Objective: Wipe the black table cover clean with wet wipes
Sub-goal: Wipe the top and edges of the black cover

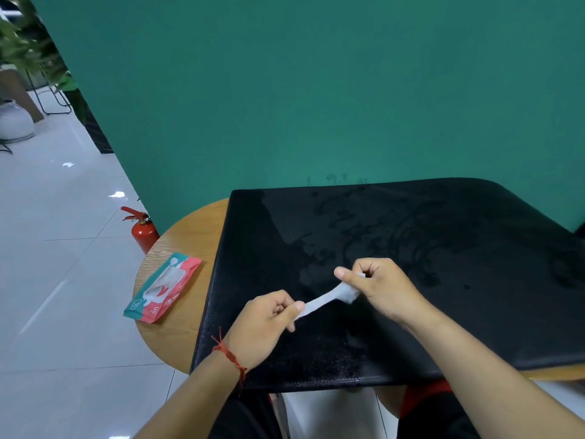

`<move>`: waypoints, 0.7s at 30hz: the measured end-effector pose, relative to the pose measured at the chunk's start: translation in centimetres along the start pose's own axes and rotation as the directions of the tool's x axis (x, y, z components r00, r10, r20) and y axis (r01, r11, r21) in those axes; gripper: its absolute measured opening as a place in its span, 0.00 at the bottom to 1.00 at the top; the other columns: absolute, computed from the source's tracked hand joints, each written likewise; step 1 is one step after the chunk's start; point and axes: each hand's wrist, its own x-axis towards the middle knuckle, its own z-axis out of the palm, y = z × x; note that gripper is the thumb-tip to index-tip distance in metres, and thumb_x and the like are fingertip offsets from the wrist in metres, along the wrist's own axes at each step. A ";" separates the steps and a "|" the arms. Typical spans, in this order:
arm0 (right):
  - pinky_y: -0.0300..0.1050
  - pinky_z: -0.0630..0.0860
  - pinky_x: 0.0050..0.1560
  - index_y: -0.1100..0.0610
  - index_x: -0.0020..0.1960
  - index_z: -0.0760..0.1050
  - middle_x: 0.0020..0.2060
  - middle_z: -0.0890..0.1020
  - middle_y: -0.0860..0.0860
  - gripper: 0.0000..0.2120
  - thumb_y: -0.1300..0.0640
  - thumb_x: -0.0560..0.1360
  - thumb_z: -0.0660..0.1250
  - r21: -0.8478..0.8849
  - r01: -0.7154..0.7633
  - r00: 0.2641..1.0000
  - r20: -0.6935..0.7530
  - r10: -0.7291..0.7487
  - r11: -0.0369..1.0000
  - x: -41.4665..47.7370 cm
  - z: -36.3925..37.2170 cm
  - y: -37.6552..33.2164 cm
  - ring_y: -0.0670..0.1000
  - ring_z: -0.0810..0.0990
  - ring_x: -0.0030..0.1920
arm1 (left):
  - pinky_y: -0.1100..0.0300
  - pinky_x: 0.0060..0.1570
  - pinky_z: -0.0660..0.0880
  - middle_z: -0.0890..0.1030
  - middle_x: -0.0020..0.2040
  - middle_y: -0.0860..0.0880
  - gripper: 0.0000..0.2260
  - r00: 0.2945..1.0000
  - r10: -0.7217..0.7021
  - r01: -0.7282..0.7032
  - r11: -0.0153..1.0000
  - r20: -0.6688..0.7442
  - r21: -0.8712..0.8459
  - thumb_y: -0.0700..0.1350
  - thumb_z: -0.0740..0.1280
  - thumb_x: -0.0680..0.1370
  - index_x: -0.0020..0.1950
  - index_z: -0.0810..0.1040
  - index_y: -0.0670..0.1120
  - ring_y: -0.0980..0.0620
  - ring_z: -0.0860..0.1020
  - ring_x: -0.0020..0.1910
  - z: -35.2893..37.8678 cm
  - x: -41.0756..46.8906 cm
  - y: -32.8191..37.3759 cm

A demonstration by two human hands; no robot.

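A black table cover [427, 223] lies over a round wooden table [186, 236], with wet streaks and smears across its middle and right. Above the cover's near half, a white wet wipe [329, 297] is stretched between both hands. My left hand [266, 324] pinches its lower left end; a red string bracelet sits on that wrist. My right hand [383, 288] grips the bunched upper right end. A red and teal pack of wet wipes [163, 288] lies on the bare wood to the left of the cover.
A green wall [316, 90] stands right behind the table. A red fire extinguisher [142, 228] stands on the white tiled floor [57, 280] at the table's left. Plants and a grey pot are far left. My legs are under the near table edge.
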 end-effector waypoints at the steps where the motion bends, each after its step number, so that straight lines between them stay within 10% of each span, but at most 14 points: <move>1: 0.48 0.75 0.50 0.63 0.37 0.73 0.33 0.85 0.56 0.26 0.42 0.81 0.71 0.081 0.002 1.000 -0.019 -0.001 0.997 0.0 0.4 -0.3 0.49 0.82 0.37 | 0.55 0.38 0.76 0.84 0.39 0.48 0.10 0.999 -0.001 0.003 0.999 0.045 -0.048 0.52 0.69 0.83 0.43 0.80 0.52 0.53 0.77 0.34 0.2 -0.3 0.1; 4: 0.53 0.77 0.54 0.68 0.41 0.67 0.28 0.80 0.62 0.29 0.42 0.85 0.66 0.227 0.013 0.997 -0.080 0.005 0.974 -0.1 1.8 -1.1 0.56 0.77 0.33 | 0.49 0.52 0.82 0.87 0.49 0.52 0.06 0.997 0.062 -0.058 0.994 0.035 -0.090 0.45 0.74 0.80 0.44 0.80 0.49 0.53 0.85 0.46 1.3 -1.1 0.9; 8: 0.46 0.68 0.32 0.64 0.40 0.63 0.24 0.67 0.56 0.28 0.41 0.84 0.66 0.159 0.042 0.990 -0.142 -0.019 0.986 0.1 2.5 -1.6 0.53 0.64 0.22 | 0.40 0.51 0.83 0.87 0.50 0.50 0.12 0.995 0.029 -0.052 0.967 -0.094 -0.249 0.38 0.76 0.76 0.41 0.74 0.44 0.40 0.85 0.49 1.9 -1.1 2.0; 13: 0.47 0.68 0.36 0.58 0.36 0.65 0.29 0.69 0.46 0.27 0.41 0.81 0.71 -0.008 0.092 0.970 -0.226 -0.092 0.996 0.5 2.0 -1.6 0.46 0.68 0.31 | 0.60 0.35 0.73 0.82 0.46 0.47 0.14 0.974 -0.063 0.194 0.728 0.217 -0.658 0.36 0.76 0.74 0.57 0.78 0.42 0.53 0.76 0.36 1.1 -0.8 2.7; 17: 0.49 0.70 0.37 0.60 0.36 0.66 0.30 0.71 0.48 0.29 0.39 0.78 0.73 -0.026 0.095 0.979 -0.178 -0.098 0.995 0.6 1.4 -1.3 0.47 0.71 0.32 | 0.58 0.40 0.72 0.81 0.40 0.48 0.08 0.982 -0.084 0.134 0.940 0.168 -0.313 0.44 0.80 0.74 0.48 0.83 0.45 0.53 0.74 0.36 1.1 -0.5 2.0; 21: 0.50 0.70 0.40 0.61 0.37 0.64 0.31 0.70 0.51 0.30 0.40 0.79 0.73 0.015 0.043 0.981 -0.190 -0.039 0.999 0.7 0.2 -0.7 0.50 0.71 0.33 | 0.65 0.34 0.64 0.68 0.32 0.49 0.22 0.985 -0.064 0.094 0.979 0.163 -0.183 0.52 0.80 0.74 0.34 0.68 0.47 0.53 0.66 0.31 0.1 -0.7 1.2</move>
